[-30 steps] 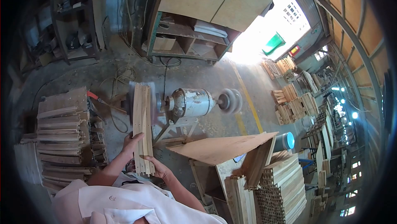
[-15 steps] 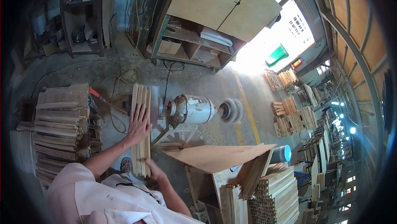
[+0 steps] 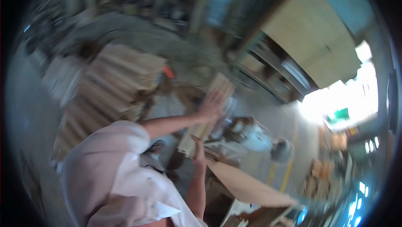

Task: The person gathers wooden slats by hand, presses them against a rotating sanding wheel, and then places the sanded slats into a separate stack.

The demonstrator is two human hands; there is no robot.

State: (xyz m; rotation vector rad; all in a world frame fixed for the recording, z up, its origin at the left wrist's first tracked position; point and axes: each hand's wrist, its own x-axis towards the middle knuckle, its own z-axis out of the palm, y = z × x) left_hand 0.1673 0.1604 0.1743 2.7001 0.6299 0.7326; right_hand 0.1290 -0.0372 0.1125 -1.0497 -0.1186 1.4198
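In the blurred head view, a bundle of grooved wooden strips (image 3: 204, 131) slants up and away from my body. My left hand (image 3: 211, 106) lies across its upper face toward the far end, fingers stretched out along the wood. At the near end, my right hand (image 3: 198, 146) grips the bundle's edge, partly hidden by the wood. Right beside the strips' far half is a motor-driven grinding machine (image 3: 253, 137), with a round wheel (image 3: 281, 150) on its far side. Its near wheel is largely hidden behind the bundle.
Stacked wooden strips (image 3: 113, 84) stand to my left. A wooden board (image 3: 247, 181) tops a cabinet at the lower right. Beyond the machine is a large cabinet with shelves (image 3: 310, 34). More wood stacks (image 3: 322, 176) stand farther right, past a yellow floor line (image 3: 288, 172).
My view has swung left, so the scene sits farther right and tilted. The bundle now slants instead of standing upright in view. Both hands remain on it.
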